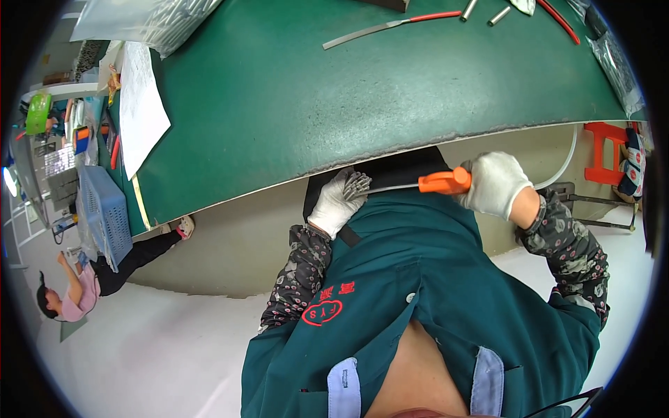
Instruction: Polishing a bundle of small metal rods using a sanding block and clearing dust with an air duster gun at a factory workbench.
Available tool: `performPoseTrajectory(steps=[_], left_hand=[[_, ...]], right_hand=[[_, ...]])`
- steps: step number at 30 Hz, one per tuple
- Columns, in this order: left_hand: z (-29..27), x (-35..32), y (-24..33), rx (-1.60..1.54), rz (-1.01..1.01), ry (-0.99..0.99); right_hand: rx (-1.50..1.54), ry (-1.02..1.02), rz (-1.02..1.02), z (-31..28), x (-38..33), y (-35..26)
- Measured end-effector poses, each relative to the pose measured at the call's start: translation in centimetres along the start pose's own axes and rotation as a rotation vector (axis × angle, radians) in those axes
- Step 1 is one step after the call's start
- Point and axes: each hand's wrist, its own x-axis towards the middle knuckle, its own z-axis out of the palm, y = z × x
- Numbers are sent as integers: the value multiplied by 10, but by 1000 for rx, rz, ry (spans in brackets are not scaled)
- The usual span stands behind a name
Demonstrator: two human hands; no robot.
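In a white glove, my left hand [332,207] is closed around a bunch of small grey metal pieces [357,184], held low over my lap just off the bench edge. Their exact kind is too small to make out. My right hand [496,187], also gloved, grips an orange air blow gun [443,182]. Its thin metal nozzle points left and its tip reaches the metal pieces. A pale hose [563,169] runs behind the right hand toward the bench.
Across the green bench [279,111] lie a red-handled file [376,32], metal tubes [499,16], a paper sheet [141,104] and plastic bags [150,21]. A red stool [603,152] stands at right. At left are a blue basket [104,212] and another person [77,296].
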Motion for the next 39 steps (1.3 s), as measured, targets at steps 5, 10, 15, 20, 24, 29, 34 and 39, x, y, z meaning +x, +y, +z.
performPoseTrajectory(steps=[5, 10, 15, 20, 24, 29, 34, 39], left_hand=[[2, -1, -16, -342, -72, 13], [-5, -1, -3, -274, -109, 14], [1, 15, -20, -308, -199, -61], [-12, 15, -2, -126, -122, -151], [-9, 4, -38, -54, -90, 23], [-17, 2, -6, -258, -184, 7], [-20, 0, 17, -525, -120, 59], [-33, -4, 31, -436, 28, -31]], right_hand=[[-2, 82, 59, 12, 11, 14], [7, 65, 44, 14, 11, 13], [1, 0, 53, 9, 24, 30], [282, -64, -257, -9, 5, 43], [855, 256, -409, -46, -10, 59], [1132, 700, -37, -117, -22, 92], [790, 1083, 363, -136, 60, 150], [512, 988, 597, -144, 76, 136]])
